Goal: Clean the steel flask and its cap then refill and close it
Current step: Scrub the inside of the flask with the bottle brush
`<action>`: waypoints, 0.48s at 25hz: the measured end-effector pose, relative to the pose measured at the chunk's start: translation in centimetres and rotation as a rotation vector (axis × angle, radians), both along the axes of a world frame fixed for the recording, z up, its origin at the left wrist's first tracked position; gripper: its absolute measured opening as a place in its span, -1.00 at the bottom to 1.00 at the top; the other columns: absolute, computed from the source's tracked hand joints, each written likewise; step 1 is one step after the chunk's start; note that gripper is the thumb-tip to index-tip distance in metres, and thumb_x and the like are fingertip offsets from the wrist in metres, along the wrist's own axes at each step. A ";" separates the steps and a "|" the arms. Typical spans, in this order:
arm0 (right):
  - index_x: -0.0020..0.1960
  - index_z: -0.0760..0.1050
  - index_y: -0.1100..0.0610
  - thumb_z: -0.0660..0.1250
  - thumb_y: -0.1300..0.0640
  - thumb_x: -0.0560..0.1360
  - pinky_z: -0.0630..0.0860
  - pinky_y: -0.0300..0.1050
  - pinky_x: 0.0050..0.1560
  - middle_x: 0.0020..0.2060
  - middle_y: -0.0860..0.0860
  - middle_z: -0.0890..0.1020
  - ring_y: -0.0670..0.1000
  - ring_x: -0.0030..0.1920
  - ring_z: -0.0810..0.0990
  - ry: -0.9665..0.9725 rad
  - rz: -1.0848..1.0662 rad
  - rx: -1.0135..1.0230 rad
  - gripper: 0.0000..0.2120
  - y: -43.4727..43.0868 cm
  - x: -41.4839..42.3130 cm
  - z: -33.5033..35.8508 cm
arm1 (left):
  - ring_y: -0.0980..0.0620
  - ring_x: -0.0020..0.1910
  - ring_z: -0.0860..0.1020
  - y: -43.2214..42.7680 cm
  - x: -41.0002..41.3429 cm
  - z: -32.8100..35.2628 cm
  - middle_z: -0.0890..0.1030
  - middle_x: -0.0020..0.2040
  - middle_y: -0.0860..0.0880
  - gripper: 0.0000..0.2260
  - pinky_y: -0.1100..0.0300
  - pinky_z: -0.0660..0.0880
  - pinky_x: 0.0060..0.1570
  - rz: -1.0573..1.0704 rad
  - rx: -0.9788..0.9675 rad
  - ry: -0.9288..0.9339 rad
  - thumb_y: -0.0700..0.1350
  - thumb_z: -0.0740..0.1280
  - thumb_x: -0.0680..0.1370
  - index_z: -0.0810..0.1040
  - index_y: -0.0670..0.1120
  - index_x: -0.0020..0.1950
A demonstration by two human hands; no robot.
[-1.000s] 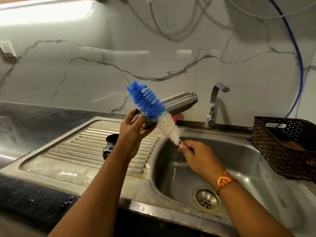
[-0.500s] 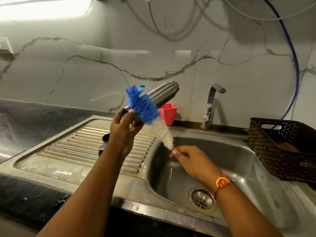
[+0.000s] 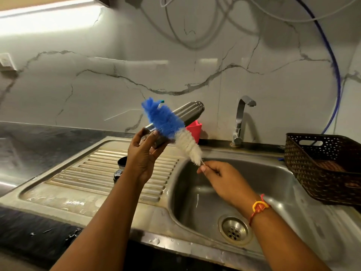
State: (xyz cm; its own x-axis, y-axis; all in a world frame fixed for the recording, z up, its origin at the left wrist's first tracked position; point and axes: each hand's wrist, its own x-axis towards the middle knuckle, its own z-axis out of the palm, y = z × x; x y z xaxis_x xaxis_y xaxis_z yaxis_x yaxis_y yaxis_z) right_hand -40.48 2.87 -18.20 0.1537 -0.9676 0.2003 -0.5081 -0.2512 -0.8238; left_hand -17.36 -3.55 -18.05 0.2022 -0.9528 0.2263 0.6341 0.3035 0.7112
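no legible text anywhere, no brand or label readable on the steel flask, bottle brush, basket

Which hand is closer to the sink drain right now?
Right. The right hand, pinching the brush, is over the sink, above the drain; the left hand holds the flask over the draining board, farther left.

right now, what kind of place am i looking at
Most likely a home kitchen, at the washing-up spot: a steel sink with a ribbed drainboard, a tap behind it, and a marble-look backsplash on the wall.
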 end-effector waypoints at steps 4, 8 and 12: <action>-0.01 0.65 -0.01 0.23 0.00 0.63 0.29 -0.36 -0.35 -0.54 -0.27 0.46 -0.26 -0.44 0.43 -0.050 0.006 -0.035 -0.78 0.2 -0.3 0.1 | -0.26 0.17 0.66 0.2 0.1 0.3 0.50 0.35 -0.28 -0.51 -0.13 0.64 0.11 0.007 0.010 0.070 -0.27 0.46 0.50 0.43 -0.07 0.39; 0.03 0.63 0.00 0.21 0.02 0.64 0.25 -0.37 -0.35 -0.56 -0.37 0.46 -0.37 -0.45 0.43 0.023 0.105 0.023 -0.78 0.6 0.5 0.3 | -0.17 0.14 0.68 0.4 -0.3 0.4 0.61 0.21 -0.21 -0.49 -0.07 0.65 0.07 -0.012 0.000 -0.029 -0.25 0.48 0.44 0.45 -0.06 0.36; 0.04 0.63 0.01 0.19 0.01 0.65 0.25 -0.34 -0.37 -0.60 -0.33 0.44 -0.30 -0.51 0.41 0.044 0.098 0.062 -0.76 0.5 0.3 0.1 | -0.16 0.14 0.67 0.5 -0.7 0.4 0.66 0.12 -0.14 -0.50 -0.03 0.65 0.03 -0.068 -0.029 -0.107 -0.27 0.48 0.43 0.48 -0.07 0.34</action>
State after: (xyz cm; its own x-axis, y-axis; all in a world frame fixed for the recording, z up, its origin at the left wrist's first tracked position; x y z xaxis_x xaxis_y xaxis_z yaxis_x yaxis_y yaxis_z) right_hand -40.17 3.35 -18.14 0.2554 -0.9579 0.1311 -0.5200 -0.2504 -0.8166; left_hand -18.04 -3.09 -17.69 0.1105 -0.9562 0.2712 0.5746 0.2841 0.7676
